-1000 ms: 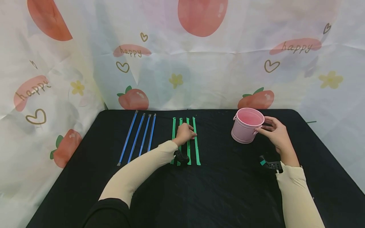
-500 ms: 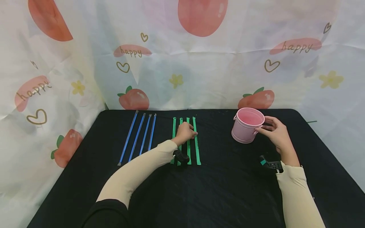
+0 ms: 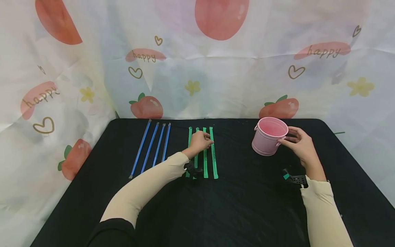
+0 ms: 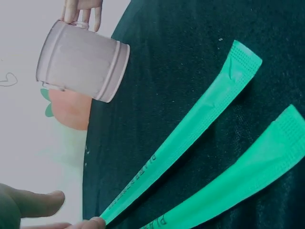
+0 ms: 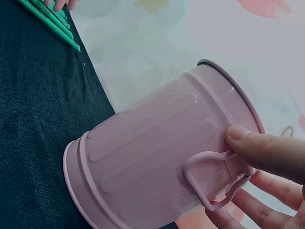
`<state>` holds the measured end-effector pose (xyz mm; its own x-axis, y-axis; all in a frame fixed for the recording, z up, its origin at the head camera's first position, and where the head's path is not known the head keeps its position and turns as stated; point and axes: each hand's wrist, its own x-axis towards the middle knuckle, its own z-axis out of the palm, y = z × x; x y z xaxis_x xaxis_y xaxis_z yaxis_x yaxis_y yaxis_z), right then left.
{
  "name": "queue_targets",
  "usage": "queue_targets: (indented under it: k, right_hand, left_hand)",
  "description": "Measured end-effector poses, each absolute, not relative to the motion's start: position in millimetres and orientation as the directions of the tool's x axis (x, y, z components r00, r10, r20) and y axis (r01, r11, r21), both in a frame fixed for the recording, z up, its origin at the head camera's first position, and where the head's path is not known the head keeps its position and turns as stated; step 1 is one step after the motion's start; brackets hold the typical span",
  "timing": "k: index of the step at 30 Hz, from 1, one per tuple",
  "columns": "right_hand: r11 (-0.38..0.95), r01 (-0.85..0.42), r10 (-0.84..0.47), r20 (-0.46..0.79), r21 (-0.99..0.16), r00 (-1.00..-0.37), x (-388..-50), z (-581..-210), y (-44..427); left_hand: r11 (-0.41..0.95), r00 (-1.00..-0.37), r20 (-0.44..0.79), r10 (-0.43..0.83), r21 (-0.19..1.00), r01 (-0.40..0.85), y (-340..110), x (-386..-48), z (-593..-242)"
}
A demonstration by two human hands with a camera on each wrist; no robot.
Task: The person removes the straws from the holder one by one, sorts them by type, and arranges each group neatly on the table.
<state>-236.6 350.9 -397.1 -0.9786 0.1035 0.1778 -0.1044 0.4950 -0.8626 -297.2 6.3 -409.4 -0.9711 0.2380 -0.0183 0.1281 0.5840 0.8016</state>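
Observation:
Several slim green printed packets with crimped ends lie side by side on the black table. My left hand [image 3: 200, 141] is over them, its fingertips [image 4: 95, 222] touching the rightmost green packet [image 3: 213, 157]. In the left wrist view its thumb stays apart from those fingers, and a second green packet [image 4: 238, 179] lies alongside. At the right, my right hand [image 3: 303, 147] holds a pink bucket [image 3: 266, 142] by its upper side; the thumb [image 5: 267, 145] presses near the rim above a looped handle [image 5: 198, 179], with other fingers partly hidden behind. The bucket stands upright.
Several thin blue sticks [image 3: 140, 151] with grey ends lie in a row left of the green packets, partly covered by the left sleeve [image 3: 148, 185]. Behind the black-covered table [image 3: 240, 206] hangs a printed cloth [image 3: 228, 82].
My left hand has shifted very slightly up over the green packets. The whole head view has moved a little. My right hand and the bucket hold their place.

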Motion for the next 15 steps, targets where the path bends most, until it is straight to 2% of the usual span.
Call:
queue_targets:
  k: [7,15]
  right_hand:
    - [0.493,-0.099,0.109,0.174,-0.864,-0.979,-237,-396,353]
    - [0.497,-0.11,0.095,0.18,-0.861,-0.979,-234,-390,357]
  left_hand:
    - [0.52,-0.963,0.093,0.255,0.826,0.217,-7,-296,-403]
    - [0.443,-0.959,0.177,0.219,0.858,0.26,-32,-293,-390]
